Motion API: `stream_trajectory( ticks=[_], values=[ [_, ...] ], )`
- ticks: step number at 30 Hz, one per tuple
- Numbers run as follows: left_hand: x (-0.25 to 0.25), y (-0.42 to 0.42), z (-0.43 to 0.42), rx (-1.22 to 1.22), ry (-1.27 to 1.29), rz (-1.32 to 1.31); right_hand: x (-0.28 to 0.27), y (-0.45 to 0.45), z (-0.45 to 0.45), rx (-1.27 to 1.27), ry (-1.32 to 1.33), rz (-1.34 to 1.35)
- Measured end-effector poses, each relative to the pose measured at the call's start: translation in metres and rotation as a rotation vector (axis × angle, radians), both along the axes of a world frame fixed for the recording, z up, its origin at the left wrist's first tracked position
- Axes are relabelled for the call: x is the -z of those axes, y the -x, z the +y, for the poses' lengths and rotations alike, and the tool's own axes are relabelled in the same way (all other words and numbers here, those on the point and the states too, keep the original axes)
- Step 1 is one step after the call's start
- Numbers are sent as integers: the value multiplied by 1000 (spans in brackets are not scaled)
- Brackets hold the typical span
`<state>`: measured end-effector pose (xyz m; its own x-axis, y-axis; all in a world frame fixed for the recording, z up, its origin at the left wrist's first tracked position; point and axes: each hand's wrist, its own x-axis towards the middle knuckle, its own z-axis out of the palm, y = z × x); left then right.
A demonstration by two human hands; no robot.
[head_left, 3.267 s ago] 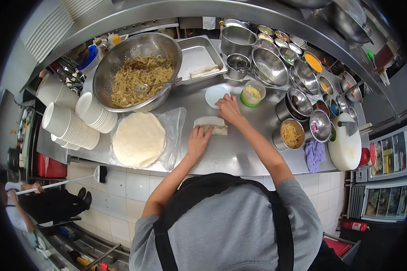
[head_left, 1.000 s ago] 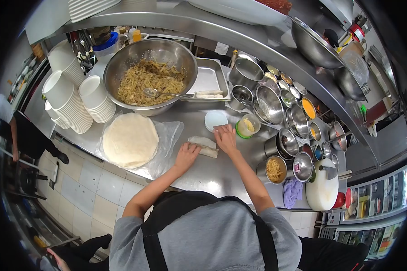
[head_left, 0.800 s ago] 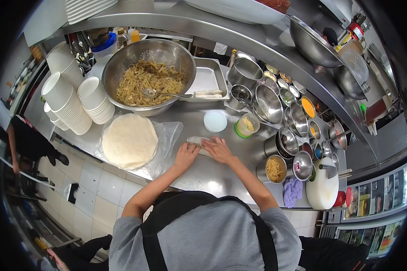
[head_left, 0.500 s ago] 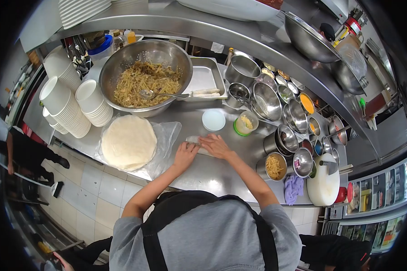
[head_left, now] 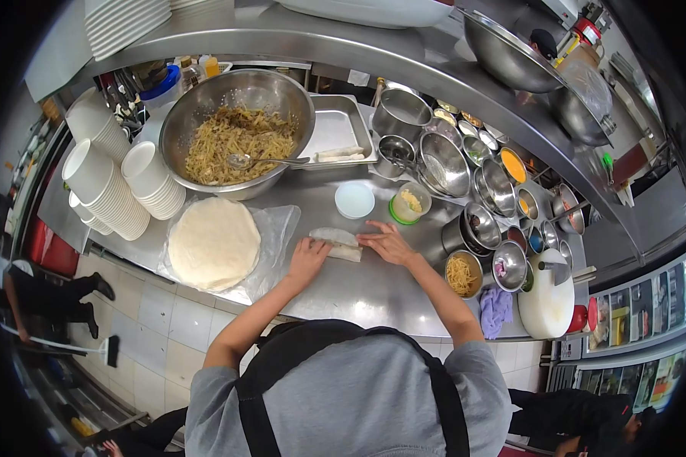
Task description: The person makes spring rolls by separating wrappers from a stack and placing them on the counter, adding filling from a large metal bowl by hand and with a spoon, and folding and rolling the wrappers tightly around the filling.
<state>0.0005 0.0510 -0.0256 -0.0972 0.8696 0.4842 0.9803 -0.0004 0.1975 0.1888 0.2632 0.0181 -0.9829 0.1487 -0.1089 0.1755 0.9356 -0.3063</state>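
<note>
A filled, partly rolled wrapper (head_left: 344,250) lies on the steel counter, its pale flap showing along the far side. My left hand (head_left: 308,258) presses its fingers together on the roll's left end. By the right end is my right hand (head_left: 389,244), its fingers apart and its fingertips near or touching the edge. Beyond them stand a small white bowl (head_left: 354,200) and a green-based tub (head_left: 410,203) of yellow bits. A stack of round wrappers (head_left: 214,244) rests on a plastic bag at left. Finished-looking rolls (head_left: 339,154) lie in a metal tray (head_left: 330,122).
A large bowl of noodle-like filling (head_left: 240,141) with a spoon stands behind the wrapper stack. White cup stacks (head_left: 107,190) are at left, several metal bowls and pots (head_left: 443,164) at right, near a purple cloth (head_left: 496,311). Other people (head_left: 53,297) stand at both sides.
My right hand went from the white bowl to the wrapper, passed over it beside my left hand, then drew back to the right end with its fingers spreading. The flap shows again.
</note>
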Motion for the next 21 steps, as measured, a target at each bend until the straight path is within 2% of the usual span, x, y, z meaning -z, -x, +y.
stream_trajectory(
  ticks=[2, 5, 8, 11, 14, 17, 21],
  values=[
    [-1, 0, 0, 6, 17, -16, 2, 7, -13, 52, 91, 92],
    [-1, 3, 0, 16, -18, -1, 29, 6, -21, 24, 78, 170],
    [1, 8, 2, 29, 3, -5, 8, 8, -17, 151, 135, 137],
    [0, 12, 3, 33, 74, -17, 42, 11, -24, 79, 186, 260],
    [-11, 17, 1, 78, 138, -141, 35, 7, -25, 185, 130, 292],
    [-13, 25, 3, 104, 236, -178, 15, 5, -61, 280, 113, 606],
    [-18, 36, 8, 165, 280, -246, 31, 1, -69, 318, 91, 508]
  ],
)
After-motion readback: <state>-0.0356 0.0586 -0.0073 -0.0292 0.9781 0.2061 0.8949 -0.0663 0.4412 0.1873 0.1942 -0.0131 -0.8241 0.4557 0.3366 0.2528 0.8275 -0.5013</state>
